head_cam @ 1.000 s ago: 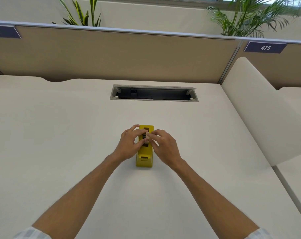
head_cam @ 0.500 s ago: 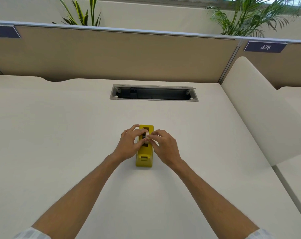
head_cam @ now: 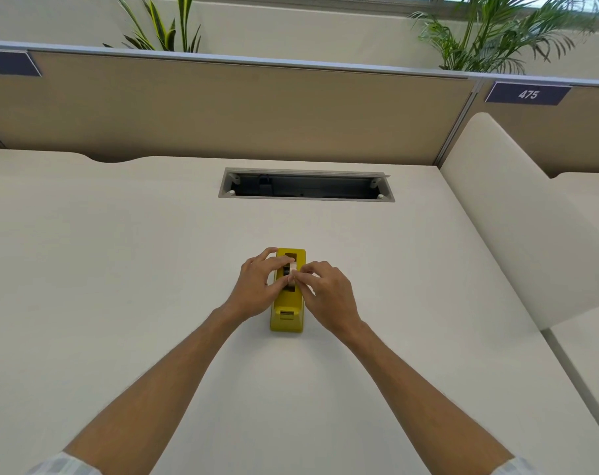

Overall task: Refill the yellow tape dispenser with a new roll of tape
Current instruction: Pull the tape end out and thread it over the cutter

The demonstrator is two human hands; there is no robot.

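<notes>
Dispenser (head_cam: 287, 305) stands mid-desk (head_cam: 120, 286), long axis running from near edge to far edge, roll (head_cam: 292, 273) in its slot between both hands: left hand (head_cam: 257, 287) pinches roll's left side, right hand (head_cam: 325, 293) its right, equally near.

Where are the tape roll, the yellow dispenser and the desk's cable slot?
tape roll (head_cam: 292, 271): head view, pale outer edge showing between the fingertips.
yellow dispenser (head_cam: 287, 322): head view, near end of its body.
cable slot (head_cam: 306, 188): head view, dark interior.

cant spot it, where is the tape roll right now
Head view, centre: the tape roll sits in the yellow dispenser, between the left hand and right hand.
</notes>
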